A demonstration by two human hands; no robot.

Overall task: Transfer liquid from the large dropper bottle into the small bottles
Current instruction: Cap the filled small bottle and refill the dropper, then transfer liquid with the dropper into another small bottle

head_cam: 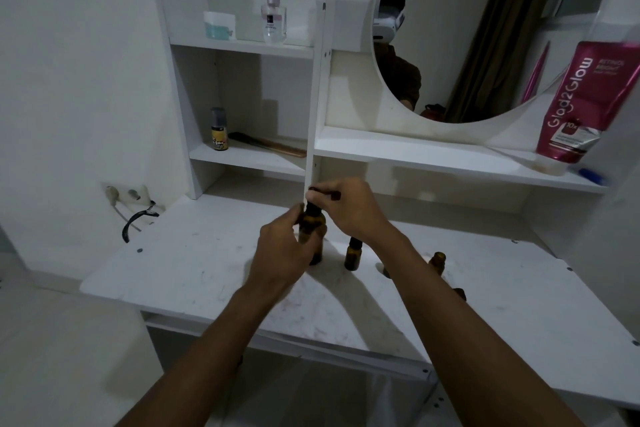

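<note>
L hand grip round amber glass bottle; R hand grip pinches black dropper cap.

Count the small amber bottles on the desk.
3 visible: one upright right of the large dropper bottle, one further right beside the right forearm, one mostly hidden behind that forearm. The arm may hide more.

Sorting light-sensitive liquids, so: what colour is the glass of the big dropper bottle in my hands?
Amber-brown glass, with a dark top; the large dropper bottle shows best in the head view.
</note>
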